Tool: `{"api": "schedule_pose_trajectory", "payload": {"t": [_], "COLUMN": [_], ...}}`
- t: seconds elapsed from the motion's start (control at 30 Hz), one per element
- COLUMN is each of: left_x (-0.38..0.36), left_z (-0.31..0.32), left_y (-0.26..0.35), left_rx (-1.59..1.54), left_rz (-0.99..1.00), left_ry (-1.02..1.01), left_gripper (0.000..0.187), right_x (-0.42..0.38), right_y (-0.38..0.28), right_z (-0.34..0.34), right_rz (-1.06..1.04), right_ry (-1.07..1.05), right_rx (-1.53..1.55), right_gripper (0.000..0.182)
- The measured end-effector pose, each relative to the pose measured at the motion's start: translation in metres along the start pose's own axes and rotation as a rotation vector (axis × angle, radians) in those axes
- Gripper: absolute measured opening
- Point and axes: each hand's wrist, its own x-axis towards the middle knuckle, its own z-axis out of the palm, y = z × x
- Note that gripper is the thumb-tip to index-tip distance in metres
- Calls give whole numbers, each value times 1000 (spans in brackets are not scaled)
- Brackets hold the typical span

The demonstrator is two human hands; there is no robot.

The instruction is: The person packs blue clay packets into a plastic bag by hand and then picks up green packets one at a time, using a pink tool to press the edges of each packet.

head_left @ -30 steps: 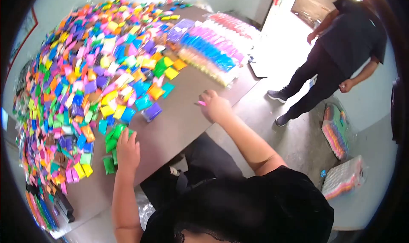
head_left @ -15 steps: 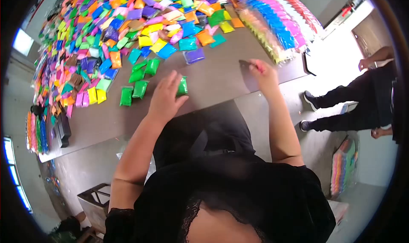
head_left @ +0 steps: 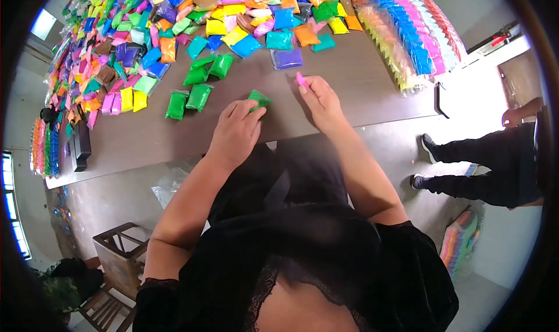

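My left hand (head_left: 236,131) has its fingertips closed on a small green packet (head_left: 261,98) at the near part of the table. My right hand (head_left: 324,102) is closed in a pinch, and a small pink piece (head_left: 300,79) sticks up from its thumb and fingers; its kind is too small to make out. Left of my left hand lie several more green packets (head_left: 199,97), some touching each other. A purple packet (head_left: 287,58) lies beyond the two hands, at the edge of the heap.
A large heap of colourful sealed packets (head_left: 233,23) covers the far and left parts of the brown table (head_left: 349,64). Bagged rows of packets (head_left: 407,41) stand at the right. A black box (head_left: 80,148) sits at the left edge. Another person (head_left: 483,163) stands at the right.
My left hand has come down onto the green packet, which now lies tilted. My right hand has moved left, closer to it, and the pink piece shows more clearly. The view has shifted slightly.
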Motion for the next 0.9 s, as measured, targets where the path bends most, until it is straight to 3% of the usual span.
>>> {"api": "schedule_pose_trajectory", "payload": {"t": [0.1,0.17,0.3,0.4,0.47,0.6,0.67,0.77,0.9], "left_x": [-5,-3,-2,2,5,-1,-1,1,1], "left_z": [11,11,10,13,11,19,18,13,15], "left_y": [-7,-13,-16,-7,-5,-13,-14,-12,-12], "left_rx": [39,67,88,-3,27,78,11,73,30], "left_rz": [64,168,165,22,20,88,82,86,85], "left_ry": [64,134,142,126,115,154,115,110,120], "left_gripper": [34,36,38,39,25,26,42,27,29], "right_x": [-1,2,12,14,14,9,17,17,14], "right_y": [-2,-11,-22,-36,-36,-30,-16,-29,-31], "right_z": [-6,-6,6,20,30,40,35,27,34], "right_rz": [-76,106,211,96,-218,-177,-166,-243,-213], "right_ry": [-81,-93,-136,-199,-211,-200,-211,-101,-211], "right_rx": [41,61,-4,-88,-203,-393,-686,-495,-439], "right_gripper": [19,16,14,16,12,9,6,7,7]}}
